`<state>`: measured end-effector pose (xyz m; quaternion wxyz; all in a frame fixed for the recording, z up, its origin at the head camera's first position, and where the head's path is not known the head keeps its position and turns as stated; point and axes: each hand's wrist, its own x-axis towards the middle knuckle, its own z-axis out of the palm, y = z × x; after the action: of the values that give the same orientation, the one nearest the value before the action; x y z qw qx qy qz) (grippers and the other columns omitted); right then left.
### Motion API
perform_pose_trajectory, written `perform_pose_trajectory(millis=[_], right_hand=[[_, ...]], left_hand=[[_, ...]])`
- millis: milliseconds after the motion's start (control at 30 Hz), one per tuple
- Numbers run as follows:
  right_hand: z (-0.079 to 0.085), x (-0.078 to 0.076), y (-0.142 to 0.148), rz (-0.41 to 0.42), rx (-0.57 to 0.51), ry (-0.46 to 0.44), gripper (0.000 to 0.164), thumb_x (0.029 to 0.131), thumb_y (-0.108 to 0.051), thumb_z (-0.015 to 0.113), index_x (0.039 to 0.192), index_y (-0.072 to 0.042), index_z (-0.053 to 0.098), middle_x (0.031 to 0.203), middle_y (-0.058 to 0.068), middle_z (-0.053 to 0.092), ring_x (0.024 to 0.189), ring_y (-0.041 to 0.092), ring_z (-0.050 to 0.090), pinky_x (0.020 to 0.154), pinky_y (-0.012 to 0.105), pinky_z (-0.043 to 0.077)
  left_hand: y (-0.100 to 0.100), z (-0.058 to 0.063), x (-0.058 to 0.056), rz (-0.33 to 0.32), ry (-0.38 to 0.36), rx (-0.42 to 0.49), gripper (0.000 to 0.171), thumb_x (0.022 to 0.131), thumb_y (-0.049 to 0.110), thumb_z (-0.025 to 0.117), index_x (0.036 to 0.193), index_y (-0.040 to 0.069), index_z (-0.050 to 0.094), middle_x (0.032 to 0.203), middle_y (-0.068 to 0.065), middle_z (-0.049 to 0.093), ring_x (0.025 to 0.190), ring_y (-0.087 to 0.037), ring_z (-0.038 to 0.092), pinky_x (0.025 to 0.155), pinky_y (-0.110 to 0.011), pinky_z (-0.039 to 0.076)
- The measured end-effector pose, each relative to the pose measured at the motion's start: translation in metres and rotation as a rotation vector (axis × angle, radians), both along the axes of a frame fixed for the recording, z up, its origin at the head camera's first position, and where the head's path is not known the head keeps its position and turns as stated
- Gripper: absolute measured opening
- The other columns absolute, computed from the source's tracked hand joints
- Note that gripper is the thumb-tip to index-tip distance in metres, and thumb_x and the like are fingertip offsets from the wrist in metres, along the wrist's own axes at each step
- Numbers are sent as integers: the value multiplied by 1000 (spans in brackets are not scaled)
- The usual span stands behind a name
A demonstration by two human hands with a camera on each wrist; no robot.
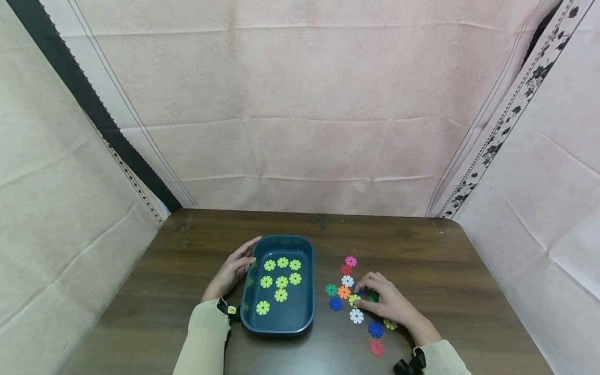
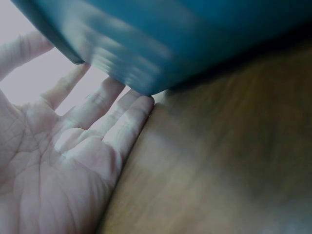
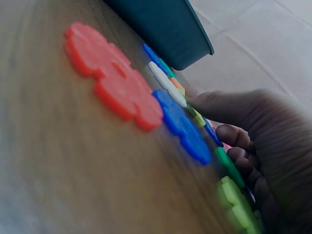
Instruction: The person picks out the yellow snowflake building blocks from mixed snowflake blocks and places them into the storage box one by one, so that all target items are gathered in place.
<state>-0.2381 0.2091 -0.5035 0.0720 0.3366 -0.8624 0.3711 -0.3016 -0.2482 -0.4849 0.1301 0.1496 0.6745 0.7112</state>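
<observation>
A dark teal tray [image 1: 277, 325] stands on the table with several yellow-green flower-shaped pieces [image 1: 282, 282] inside. My left hand [image 1: 233, 270] is at its left side, thumb at the rim; in the left wrist view its fairly straight fingers [image 2: 129, 122] touch the tray's outer wall [image 2: 161, 44]. Right of the tray, my right hand [image 1: 385, 298] has thumb and curled fingers at a yellow-green flower piece [image 1: 353, 300] among others, pinching at its edge. In the right wrist view the thumb [image 3: 219, 105] lies by that piece [image 3: 197, 117], low over the tabletop.
Around the right hand lie blue [image 1: 335, 303], orange [image 1: 344, 292], white [image 1: 357, 316] and green [image 1: 330, 289] flower pieces. A red piece [image 1: 376, 347] is nearest the front; a pink one [image 1: 350, 261] is farthest back. Pale cloth [image 1: 300, 130] hangs behind and beside the wooden table [image 1: 197, 234].
</observation>
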Motion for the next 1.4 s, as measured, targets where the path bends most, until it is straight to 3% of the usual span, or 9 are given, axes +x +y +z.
perform_pose_trajectory(millis=[300, 700, 1000, 1400], right_hand=[[-1, 4, 0, 18, 9, -10, 22, 86, -31, 81, 106, -26, 72, 107, -12, 61, 101, 7, 52, 81, 33, 49], [0, 5, -2, 3, 16, -81, 26, 85, -37, 81, 103, -27, 66, 108, -15, 58, 101, 8, 50, 83, 33, 47], [-1, 2, 0, -3, -56, -75, 23, 87, -27, 80, 101, -24, 62, 94, -12, 60, 85, 11, 55, 73, 27, 48], [-2, 2, 0, -46, -138, -92, 18, 89, -13, 78, 101, -20, 67, 91, -9, 64, 81, 9, 59, 69, 29, 51]], left_hand=[[-1, -4, 2, 5, -4, -11, 54, 103, 14, 51, 155, 24, 40, 153, -13, 44, 133, -33, 48, 101, -31, 46], [1, -1, 2, 9, -19, -15, 54, 103, 15, 51, 155, 26, 41, 153, -11, 44, 136, -34, 46, 105, -38, 43], [1, 1, 2, 29, -28, -22, 52, 103, 14, 51, 152, 29, 44, 149, -9, 48, 133, -33, 49, 104, -38, 44], [0, 0, 0, 18, -7, -24, 53, 103, 15, 51, 154, 26, 41, 151, -12, 46, 132, -34, 49, 101, -34, 46]])
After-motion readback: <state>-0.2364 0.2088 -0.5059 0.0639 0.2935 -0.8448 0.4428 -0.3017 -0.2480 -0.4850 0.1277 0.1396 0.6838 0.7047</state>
